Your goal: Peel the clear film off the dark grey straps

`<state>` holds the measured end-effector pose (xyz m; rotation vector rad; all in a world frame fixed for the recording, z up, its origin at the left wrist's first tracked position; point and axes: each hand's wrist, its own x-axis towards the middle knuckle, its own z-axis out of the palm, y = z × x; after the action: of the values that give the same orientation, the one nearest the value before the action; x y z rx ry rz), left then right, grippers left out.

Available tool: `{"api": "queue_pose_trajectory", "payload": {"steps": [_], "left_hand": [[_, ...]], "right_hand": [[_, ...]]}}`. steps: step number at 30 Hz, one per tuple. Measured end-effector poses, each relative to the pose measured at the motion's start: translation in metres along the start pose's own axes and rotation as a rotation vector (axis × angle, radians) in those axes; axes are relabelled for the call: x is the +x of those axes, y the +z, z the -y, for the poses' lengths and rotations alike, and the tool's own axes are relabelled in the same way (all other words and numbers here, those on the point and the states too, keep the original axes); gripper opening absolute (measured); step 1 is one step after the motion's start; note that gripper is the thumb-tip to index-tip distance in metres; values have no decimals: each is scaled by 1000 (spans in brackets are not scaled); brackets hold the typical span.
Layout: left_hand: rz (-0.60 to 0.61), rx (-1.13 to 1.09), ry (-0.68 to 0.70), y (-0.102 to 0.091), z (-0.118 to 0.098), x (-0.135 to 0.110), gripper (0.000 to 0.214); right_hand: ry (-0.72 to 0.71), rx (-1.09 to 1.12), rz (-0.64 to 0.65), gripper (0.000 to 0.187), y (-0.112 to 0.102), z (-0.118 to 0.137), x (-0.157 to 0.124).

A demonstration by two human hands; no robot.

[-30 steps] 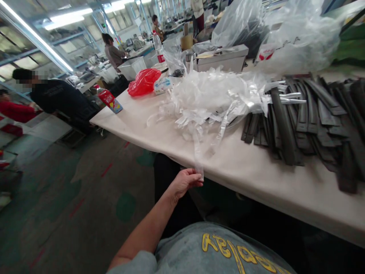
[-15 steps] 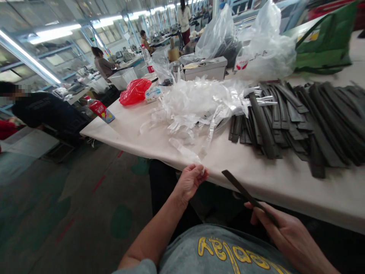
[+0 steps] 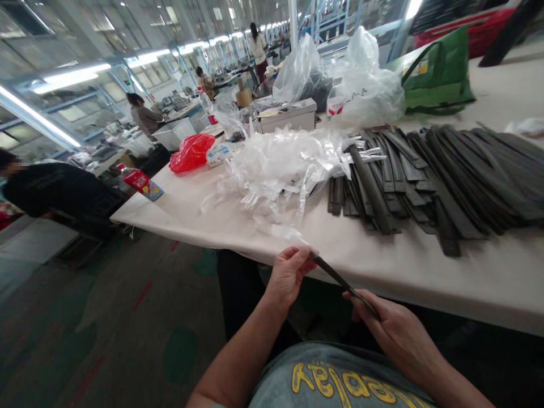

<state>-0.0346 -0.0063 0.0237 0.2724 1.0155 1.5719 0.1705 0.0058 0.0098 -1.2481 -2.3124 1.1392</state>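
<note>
My left hand [image 3: 289, 275] pinches the near end of a clear plastic sleeve [image 3: 284, 231] at the table's front edge. A flat dark strip [image 3: 336, 277] runs slantwise between my hands, its far tip meeting the sleeve's end at my left fingertips. Whether the tip is inside the sleeve I cannot tell. My right hand [image 3: 391, 323] is closed around the strip's lower end. Beyond them lies a heap of clear plastic sleeves [image 3: 280, 164], and to its right a wide pile of dark strips [image 3: 459, 175], some with sleeve ends lying against them.
On the pale tabletop [image 3: 178, 209] stand a red bag [image 3: 192, 153], a tilted red-labelled bottle [image 3: 140, 182], a grey box [image 3: 289, 116], clear plastic bags [image 3: 365, 85] and a green bag [image 3: 442, 73]. A person in dark clothing [image 3: 63, 190] is at the left; others sit or stand farther back.
The strip in my right hand has moved left and its tip now meets the sleeve at my left fingers. Earlier they were apart. The view has shifted slightly.
</note>
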Motion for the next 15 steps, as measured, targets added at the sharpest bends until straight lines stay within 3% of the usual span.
{"api": "queue_pose_trajectory", "payload": {"steps": [5, 11, 13, 15], "left_hand": [[38, 77, -27, 3, 13, -7, 27], [-83, 93, 152, -6, -2, -1, 25], [-34, 191, 94, -6, 5, -8, 26], [91, 298, -19, -2, 18, -16, 26]], "right_hand": [[34, 183, 122, 53, 0, 10, 3], [70, 182, 212, 51, 2, 0, -2], [70, 175, 190, 51, 3, -1, 0], [63, 193, 153, 51, 2, 1, 4]]}}
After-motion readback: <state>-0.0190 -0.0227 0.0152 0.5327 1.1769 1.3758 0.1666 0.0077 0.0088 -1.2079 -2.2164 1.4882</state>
